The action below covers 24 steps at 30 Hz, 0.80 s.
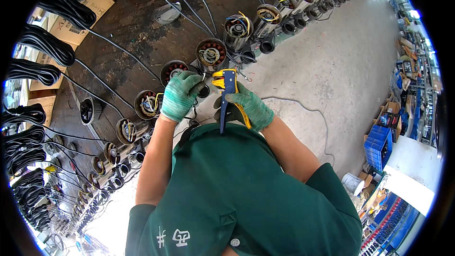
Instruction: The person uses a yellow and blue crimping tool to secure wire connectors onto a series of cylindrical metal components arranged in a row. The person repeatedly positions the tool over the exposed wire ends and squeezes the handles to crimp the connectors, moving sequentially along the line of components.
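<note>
My right hand [253, 109], in a green knitted glove, is wrapped round the handles of a wire stripper [228, 87] with a blue body and yellow jaws and lever. Just left of its jaws, my left hand [178, 97] wears the same kind of glove. Its thumb and fingertips are pinched on a thin wire [204, 77], of which only a small bit shows. Close beyond that hand stand open metal motor housings, one with red-brown windings and loose leads [211, 54], another [173, 72] partly behind the glove.
A long row of similar cylinders [237, 28] runs along the dark bench [128, 42] on both sides. Coiled black cables [45, 42] and cardboard boxes [87, 9] line its far left side. A grey cable [303, 106] lies on the concrete floor; a blue crate [378, 147] stands at right.
</note>
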Each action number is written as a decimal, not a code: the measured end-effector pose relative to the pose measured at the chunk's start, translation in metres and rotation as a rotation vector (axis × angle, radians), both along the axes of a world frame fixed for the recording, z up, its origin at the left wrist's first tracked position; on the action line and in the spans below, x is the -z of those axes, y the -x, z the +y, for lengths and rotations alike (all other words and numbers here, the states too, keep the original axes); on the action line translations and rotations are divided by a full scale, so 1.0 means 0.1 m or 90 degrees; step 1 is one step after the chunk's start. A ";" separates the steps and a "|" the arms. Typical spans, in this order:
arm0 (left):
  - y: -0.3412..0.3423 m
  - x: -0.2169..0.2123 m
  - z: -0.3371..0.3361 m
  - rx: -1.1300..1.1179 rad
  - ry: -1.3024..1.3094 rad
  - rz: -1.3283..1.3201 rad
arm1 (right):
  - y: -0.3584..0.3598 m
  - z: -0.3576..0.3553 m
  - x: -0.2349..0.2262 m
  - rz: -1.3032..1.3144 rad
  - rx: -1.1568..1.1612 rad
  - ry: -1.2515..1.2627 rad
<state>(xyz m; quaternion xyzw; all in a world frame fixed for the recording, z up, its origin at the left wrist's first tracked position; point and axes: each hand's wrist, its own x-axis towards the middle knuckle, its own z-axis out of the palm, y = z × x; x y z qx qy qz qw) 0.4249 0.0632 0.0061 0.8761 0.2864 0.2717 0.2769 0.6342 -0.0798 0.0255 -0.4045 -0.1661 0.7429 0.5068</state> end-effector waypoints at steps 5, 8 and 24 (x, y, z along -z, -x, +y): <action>0.00 -0.04 -0.03 -0.002 -0.042 -0.033 | -0.03 0.04 -0.06 0.003 -0.013 -0.014; 0.01 0.01 -0.01 0.007 -0.060 -0.042 | -0.04 0.08 -0.06 -0.026 -0.029 -0.029; 0.05 0.04 -0.03 0.004 0.004 -0.019 | 0.02 0.19 -0.08 -0.007 -0.062 -0.021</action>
